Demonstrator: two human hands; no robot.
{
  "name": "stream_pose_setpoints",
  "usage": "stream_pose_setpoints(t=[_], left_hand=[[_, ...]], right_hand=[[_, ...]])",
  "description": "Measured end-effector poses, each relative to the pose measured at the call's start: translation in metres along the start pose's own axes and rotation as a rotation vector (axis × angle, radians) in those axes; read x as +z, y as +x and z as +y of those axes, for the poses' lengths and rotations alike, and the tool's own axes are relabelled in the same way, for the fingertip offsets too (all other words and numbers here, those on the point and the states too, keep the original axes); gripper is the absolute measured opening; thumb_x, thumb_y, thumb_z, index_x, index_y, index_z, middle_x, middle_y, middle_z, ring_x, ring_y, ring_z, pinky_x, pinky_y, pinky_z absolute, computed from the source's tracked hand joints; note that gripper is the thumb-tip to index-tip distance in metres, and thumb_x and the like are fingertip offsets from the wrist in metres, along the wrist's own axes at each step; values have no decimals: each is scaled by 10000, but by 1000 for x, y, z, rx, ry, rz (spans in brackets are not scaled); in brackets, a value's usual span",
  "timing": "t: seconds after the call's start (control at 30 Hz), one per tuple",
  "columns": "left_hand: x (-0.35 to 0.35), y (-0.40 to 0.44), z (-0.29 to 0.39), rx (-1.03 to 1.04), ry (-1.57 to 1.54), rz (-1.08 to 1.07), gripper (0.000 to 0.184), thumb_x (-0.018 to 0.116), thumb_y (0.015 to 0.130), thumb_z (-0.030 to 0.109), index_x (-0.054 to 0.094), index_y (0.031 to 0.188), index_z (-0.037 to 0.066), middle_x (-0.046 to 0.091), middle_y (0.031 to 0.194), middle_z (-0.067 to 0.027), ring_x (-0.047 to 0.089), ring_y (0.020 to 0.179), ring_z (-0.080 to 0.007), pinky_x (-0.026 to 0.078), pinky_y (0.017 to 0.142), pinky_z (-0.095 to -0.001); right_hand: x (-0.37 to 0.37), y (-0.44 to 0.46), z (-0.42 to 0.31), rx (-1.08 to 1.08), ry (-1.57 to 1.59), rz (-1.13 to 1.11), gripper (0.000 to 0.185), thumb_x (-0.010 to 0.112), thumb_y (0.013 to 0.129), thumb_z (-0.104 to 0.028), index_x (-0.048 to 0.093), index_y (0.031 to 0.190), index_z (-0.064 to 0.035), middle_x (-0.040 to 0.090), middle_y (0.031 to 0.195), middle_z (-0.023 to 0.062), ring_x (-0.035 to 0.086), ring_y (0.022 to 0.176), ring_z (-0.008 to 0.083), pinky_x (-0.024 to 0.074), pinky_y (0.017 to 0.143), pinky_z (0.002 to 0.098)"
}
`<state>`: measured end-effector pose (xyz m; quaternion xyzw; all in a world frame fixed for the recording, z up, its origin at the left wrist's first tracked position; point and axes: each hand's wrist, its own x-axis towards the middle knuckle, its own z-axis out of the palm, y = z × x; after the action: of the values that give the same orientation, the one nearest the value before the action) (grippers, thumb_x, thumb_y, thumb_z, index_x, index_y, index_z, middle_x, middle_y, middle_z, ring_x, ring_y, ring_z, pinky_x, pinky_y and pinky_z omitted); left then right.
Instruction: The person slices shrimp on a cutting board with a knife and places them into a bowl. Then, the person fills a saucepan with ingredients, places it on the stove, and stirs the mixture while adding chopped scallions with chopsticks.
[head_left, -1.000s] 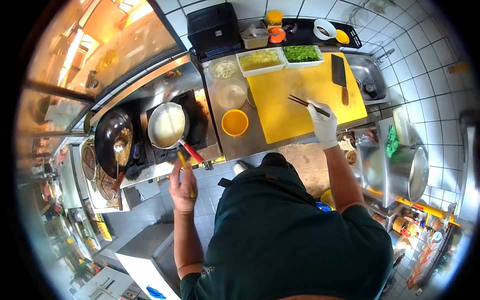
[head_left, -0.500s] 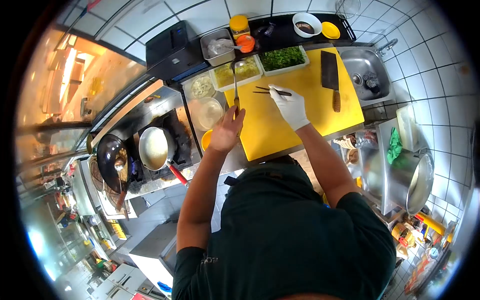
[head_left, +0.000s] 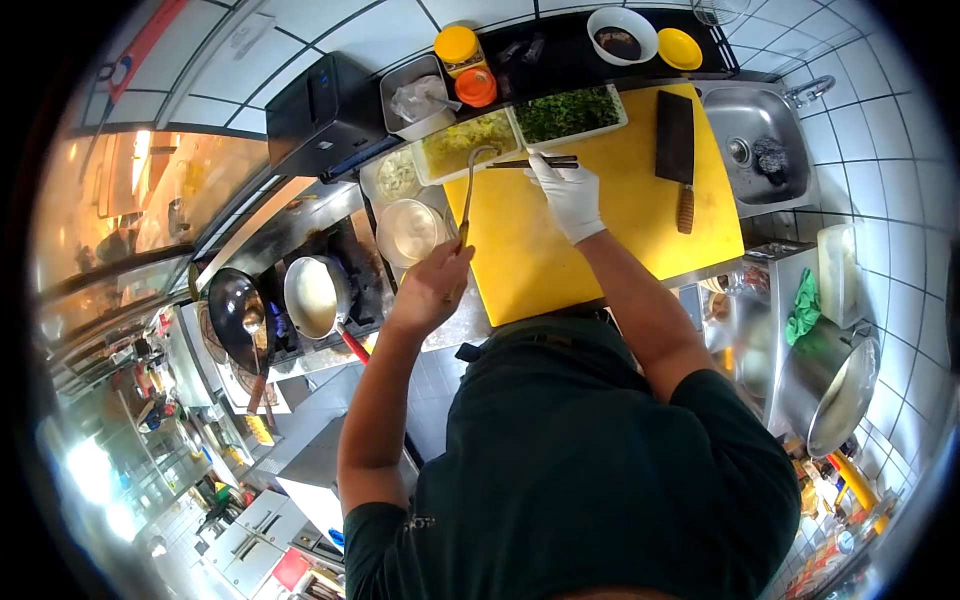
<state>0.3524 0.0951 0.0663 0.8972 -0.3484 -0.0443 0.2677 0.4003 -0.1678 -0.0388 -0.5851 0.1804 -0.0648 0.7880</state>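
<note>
My bare left hand (head_left: 432, 286) is closed around the handle of a long ladle (head_left: 466, 205) at the left edge of the yellow cutting board (head_left: 540, 270). The ladle's bowl end is over the front of a white tray of pale yellow chopped food (head_left: 440, 150). In my gloved right hand (head_left: 568, 198) are dark chopsticks (head_left: 520, 163), pointing left toward the ladle's head. Whether their tips touch the ladle is too small to tell. A white tray of chopped greens (head_left: 568, 115) sits just beyond my right hand.
A cleaver (head_left: 674, 140) lies on the board's right side, beside the sink (head_left: 757, 150). Left are a clear bowl (head_left: 410, 232), a white pan (head_left: 312, 298) with a red handle, and a black wok (head_left: 236, 315). Jars, a metal container (head_left: 415, 98) and a white bowl (head_left: 622, 37) line the back.
My left hand has moved from beside the stove to the board and taken hold of the ladle. My right hand has moved left with the chopsticks, toward the trays. The camera view has shifted.
</note>
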Motion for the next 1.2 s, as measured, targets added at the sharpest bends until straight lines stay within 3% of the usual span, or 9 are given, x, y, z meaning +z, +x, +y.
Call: stream_pose_setpoints(t=[0.2, 0.43, 0.53, 0.67, 0.8, 1.0, 1.1, 1.2], left_hand=[[-10, 21, -8, -77, -195, 147, 371, 713, 883, -23, 694, 1250, 26, 682, 1245, -232, 711, 1085, -391, 581, 935, -394], [-28, 26, -7, 31, -83, -133, 406, 735, 837, -51, 690, 1233, 25, 679, 1256, -227, 710, 1077, -392, 593, 920, -404], [-55, 31, -6, 2, -170, -132, 346, 714, 863, -54, 709, 1204, 9, 690, 1236, -225, 714, 1079, -372, 584, 933, -392], [-64, 25, -16, -89, -262, -3, 291, 700, 903, -40, 734, 1189, -3, 708, 1210, -220, 713, 1092, -355, 562, 962, -369], [-31, 31, -17, -97, -238, 128, 318, 705, 898, -39, 718, 1215, -11, 699, 1227, -221, 705, 1106, -363, 566, 961, -380], [-32, 32, -4, 63, -96, -126, 350, 726, 861, -31, 700, 1209, -4, 678, 1246, -234, 705, 1056, -386, 579, 922, -382], [-49, 24, -12, 19, -197, -67, 304, 719, 878, -20, 713, 1181, -6, 691, 1218, -229, 711, 1042, -386, 579, 913, -374], [-51, 17, -35, -104, -289, 140, 257, 700, 917, -16, 731, 1171, -6, 737, 1141, -190, 736, 1036, -297, 577, 916, -355]], right_hand=[[-2, 6, -3, 77, -66, 31, 244, 720, 997, -108, 735, 1183, 48, 724, 1081, 57, 735, 956, 175, 603, 847, 283], [-1, 7, -7, 67, -102, 58, 247, 722, 990, -102, 740, 1185, 49, 732, 1084, 59, 731, 972, 158, 602, 843, 267], [-1, 9, -8, 43, -132, 55, 252, 720, 990, -100, 739, 1191, 51, 736, 1069, 61, 729, 974, 154, 604, 844, 271], [-3, 6, -6, -1, -124, 52, 260, 712, 999, -112, 736, 1201, 51, 733, 1095, 62, 728, 969, 152, 602, 853, 270], [-2, 5, -6, 20, -60, 76, 264, 707, 1007, -126, 740, 1221, 25, 730, 1129, 58, 725, 959, 143, 596, 856, 269], [-1, 5, -13, 11, -175, 88, 249, 703, 1012, -135, 748, 1198, 24, 739, 1111, 51, 726, 956, 138, 581, 862, 263], [-3, 8, -8, -42, -235, 79, 252, 711, 1009, -149, 753, 1194, 17, 747, 1079, 40, 726, 944, 137, 575, 851, 261], [-5, 7, -12, -11, -283, 60, 255, 709, 1009, -149, 751, 1203, 11, 751, 1047, 33, 720, 928, 129, 573, 841, 265]])
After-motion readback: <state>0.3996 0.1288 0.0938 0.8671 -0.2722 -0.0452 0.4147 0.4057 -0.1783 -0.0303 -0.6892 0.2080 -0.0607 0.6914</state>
